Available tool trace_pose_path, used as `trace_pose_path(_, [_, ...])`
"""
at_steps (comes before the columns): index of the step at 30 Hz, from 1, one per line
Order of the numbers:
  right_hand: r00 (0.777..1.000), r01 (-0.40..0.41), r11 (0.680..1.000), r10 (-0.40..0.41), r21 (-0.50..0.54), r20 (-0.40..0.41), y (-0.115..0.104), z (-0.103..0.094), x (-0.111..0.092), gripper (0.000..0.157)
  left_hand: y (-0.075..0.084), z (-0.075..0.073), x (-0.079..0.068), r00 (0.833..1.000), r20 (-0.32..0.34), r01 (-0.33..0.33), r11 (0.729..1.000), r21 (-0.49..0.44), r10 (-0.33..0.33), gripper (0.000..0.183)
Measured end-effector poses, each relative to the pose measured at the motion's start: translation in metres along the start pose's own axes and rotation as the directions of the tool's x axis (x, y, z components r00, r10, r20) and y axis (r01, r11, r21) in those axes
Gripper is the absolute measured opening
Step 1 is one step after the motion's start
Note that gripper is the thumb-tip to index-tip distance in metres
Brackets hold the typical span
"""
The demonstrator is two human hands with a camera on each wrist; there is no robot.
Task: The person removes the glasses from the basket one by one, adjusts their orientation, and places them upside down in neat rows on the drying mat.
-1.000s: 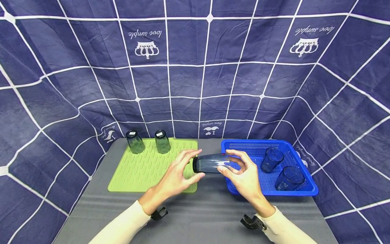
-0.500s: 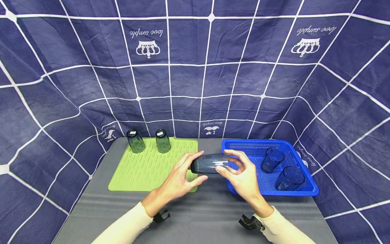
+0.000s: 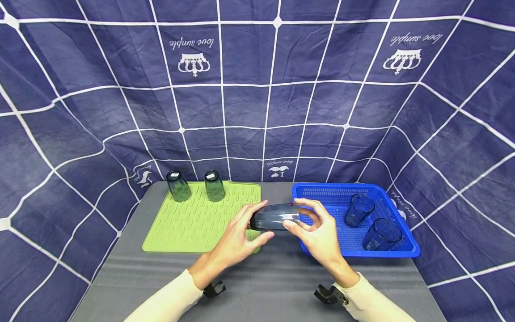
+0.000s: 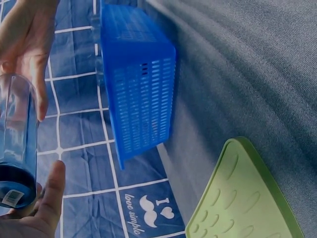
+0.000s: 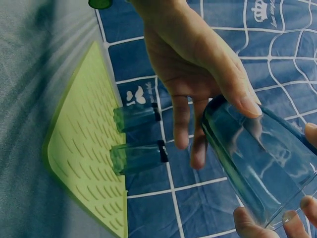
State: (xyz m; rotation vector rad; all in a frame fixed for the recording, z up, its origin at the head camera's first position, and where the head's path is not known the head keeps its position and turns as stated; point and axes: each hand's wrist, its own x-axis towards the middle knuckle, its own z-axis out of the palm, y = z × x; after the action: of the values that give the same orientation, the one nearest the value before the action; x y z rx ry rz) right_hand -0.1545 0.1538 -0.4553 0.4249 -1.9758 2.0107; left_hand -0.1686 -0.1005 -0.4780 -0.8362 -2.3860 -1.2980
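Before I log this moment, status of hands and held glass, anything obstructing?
Right hand grips sideways glass; left hand at base, contact unclear. Nothing visibly obstructing.

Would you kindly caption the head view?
Right hand holds a glass sideways, left hand at its base; green mat at left, blue basket at right.

Head view bright; wrist pics dimmer w/ bluish cast — white glare on held glass.
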Motion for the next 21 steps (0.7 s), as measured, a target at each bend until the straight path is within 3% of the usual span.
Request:
trace_pose_path(9, [1.000, -0.006, 1.000, 0.006, 0.002, 0.012, 0.0006, -0.0017, -0.0009, 0.064, 0.0024, 0.0031, -0.0019, 1.000, -0.014, 0.019, 0.997, -0.071, -0.021, 0.082])
trace_pose_path(21, [1.000, -0.006, 1.000, 0.005, 0.013, 0.031, 0.0009, -0.0045, -0.0006, 0.063, 0.0027, 0.0045, -0.0016, 0.999, -0.039, -0.006, 0.998, -0.057, 0.004, 0.083])
